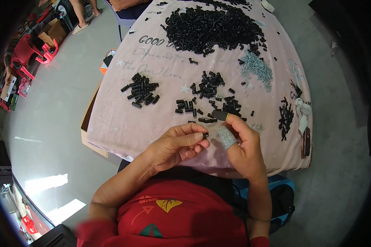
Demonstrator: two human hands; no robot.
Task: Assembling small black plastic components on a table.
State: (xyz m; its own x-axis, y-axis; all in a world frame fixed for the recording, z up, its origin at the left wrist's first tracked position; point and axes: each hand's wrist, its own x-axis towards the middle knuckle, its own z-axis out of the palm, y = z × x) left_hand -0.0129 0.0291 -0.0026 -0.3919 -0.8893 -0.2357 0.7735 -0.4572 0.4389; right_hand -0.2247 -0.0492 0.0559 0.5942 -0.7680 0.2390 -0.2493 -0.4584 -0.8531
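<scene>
My left hand [175, 145] is closed in a pinch at the near edge of the table, holding a small black plastic part [205, 134] between thumb and fingertips. Just to its right, my right hand [247, 144] has its thumb and index finger apart, and I see nothing between them. A black finger cot [220, 115] covers its index fingertip, while a grey wrap [226, 137] goes round its thumb. Beyond both hands lie loose black cylindrical parts [210, 84]. A separate heap of black cylindrical pieces [141, 91] sits farther left.
A large mound of black parts [214, 29] covers the table's far side, with small silvery pieces [256, 70] beside it. Thin black pieces [285, 119] lie at the right edge of the pink tablecloth [123, 123]. A cardboard box [95, 142] stands below the left edge.
</scene>
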